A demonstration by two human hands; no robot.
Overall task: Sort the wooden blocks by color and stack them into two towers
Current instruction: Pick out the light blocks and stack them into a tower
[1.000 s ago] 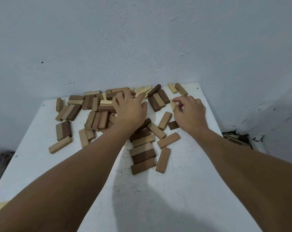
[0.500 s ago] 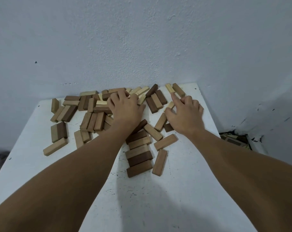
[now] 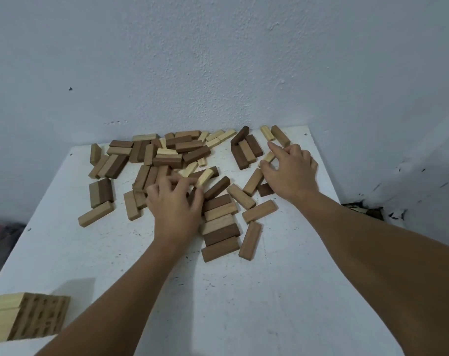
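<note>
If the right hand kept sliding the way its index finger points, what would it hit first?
The right hand points up and left toward the table's back edge. Probably first in line is the pale rectangular wooden block lying by the wall, with a tan wooden block beside it; depth is hard to judge.

No readable text, label, brand, number or sign anywhere, neither on blocks, table, nor wall.
</note>
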